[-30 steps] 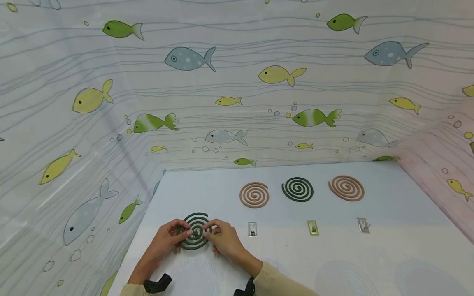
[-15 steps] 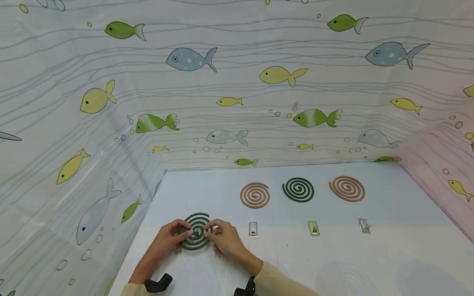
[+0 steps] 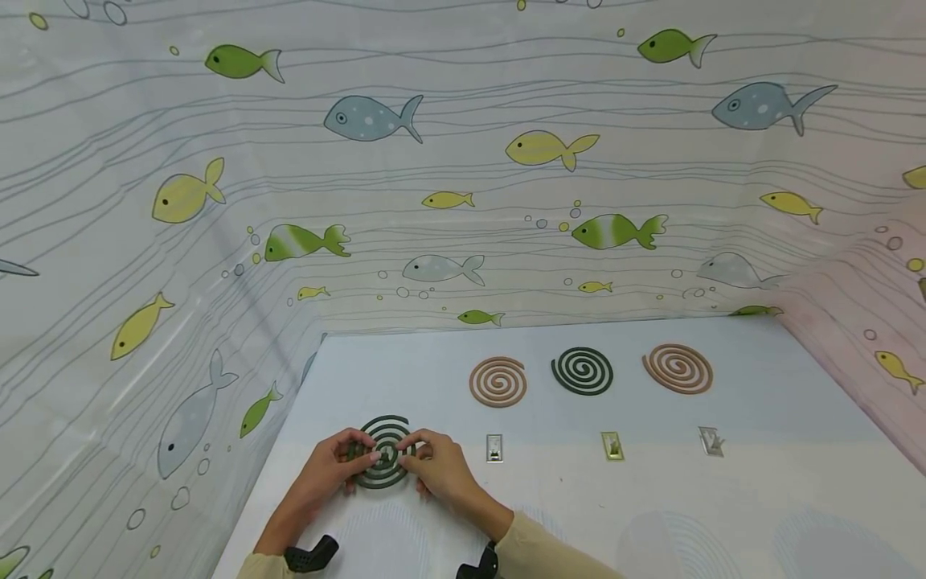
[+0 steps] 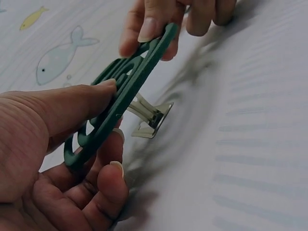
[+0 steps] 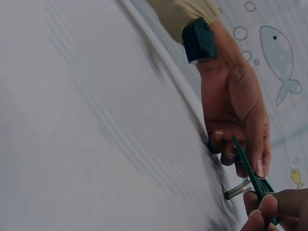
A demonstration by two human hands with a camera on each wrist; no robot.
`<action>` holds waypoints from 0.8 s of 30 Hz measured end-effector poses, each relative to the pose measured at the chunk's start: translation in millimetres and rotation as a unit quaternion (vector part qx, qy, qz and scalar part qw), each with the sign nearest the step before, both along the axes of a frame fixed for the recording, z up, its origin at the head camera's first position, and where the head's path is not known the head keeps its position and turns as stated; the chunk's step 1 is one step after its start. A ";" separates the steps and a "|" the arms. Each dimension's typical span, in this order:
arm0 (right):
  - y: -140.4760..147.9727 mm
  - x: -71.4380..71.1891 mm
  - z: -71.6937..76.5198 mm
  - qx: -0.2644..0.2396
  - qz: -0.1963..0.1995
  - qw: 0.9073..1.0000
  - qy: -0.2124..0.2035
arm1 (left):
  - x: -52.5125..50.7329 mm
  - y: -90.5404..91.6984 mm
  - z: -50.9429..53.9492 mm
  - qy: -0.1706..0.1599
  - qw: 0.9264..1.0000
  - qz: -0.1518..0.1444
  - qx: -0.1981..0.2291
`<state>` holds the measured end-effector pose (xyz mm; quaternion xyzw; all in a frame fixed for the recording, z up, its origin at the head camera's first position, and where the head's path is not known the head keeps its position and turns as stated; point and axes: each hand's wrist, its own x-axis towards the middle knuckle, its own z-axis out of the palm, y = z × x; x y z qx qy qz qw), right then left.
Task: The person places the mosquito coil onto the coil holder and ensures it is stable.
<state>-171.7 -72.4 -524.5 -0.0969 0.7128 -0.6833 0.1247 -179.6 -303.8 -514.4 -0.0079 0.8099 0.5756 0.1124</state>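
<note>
One stand (image 4: 145, 110) partly behind green coil (image 4: 126, 96)

Compared with one second earlier, the bare left hand (image 3: 323, 469) is shifted very slightly toward the right edge of the smooth white tabletop (image 3: 405, 370), and its thumb tip is brought a little nearer the centre of the dark green spiral coil (image 4: 124, 101). The black wrist-worn device (image 3: 312, 555) is carried slightly the same way. Beyond the tabletop's left edge, the long blue-grey printed fish (image 3: 190, 414) and the slender yellow printed fish (image 3: 141, 326) are seen nearer that edge; farther left, a green printed shape (image 3: 13, 561) is newly revealed.
</note>
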 end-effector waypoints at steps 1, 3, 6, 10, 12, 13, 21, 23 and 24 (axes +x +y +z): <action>-0.2 0.2 -0.5 0.003 -0.001 1.000 0.002 | 0.3 0.2 0.1 0.001 1.000 0.000 0.000; -0.4 0.2 -1.4 0.007 -0.003 1.000 0.003 | 0.4 0.5 0.2 0.002 1.000 -0.003 0.000; -0.8 -0.2 -1.9 0.008 -0.004 1.000 0.005 | 0.1 0.2 -0.3 0.006 1.000 -0.006 0.002; -1.4 -1.2 -1.1 0.001 -0.002 1.000 0.004 | -0.8 -1.5 -1.2 0.009 1.000 -0.006 0.005; -1.8 -1.2 -0.8 -0.004 0.000 1.000 0.004 | -1.0 -2.7 -2.0 0.007 1.000 -0.004 0.007; -1.9 -1.1 -0.6 -0.005 0.001 1.000 0.004 | -0.9 -3.0 -1.8 0.007 1.000 -0.004 0.009; -2.1 1.6 -0.5 -0.004 -0.003 1.000 -0.004 | 0.2 -3.6 -2.5 0.008 1.000 -0.010 0.015; -1.9 1.5 -0.4 -0.002 -0.004 1.000 -0.001 | 0.4 -3.1 -1.8 0.005 1.000 -0.008 0.014; -1.7 1.4 -0.1 -0.003 -0.004 1.000 -0.001 | 0.4 -2.9 -1.5 0.004 1.000 -0.007 0.014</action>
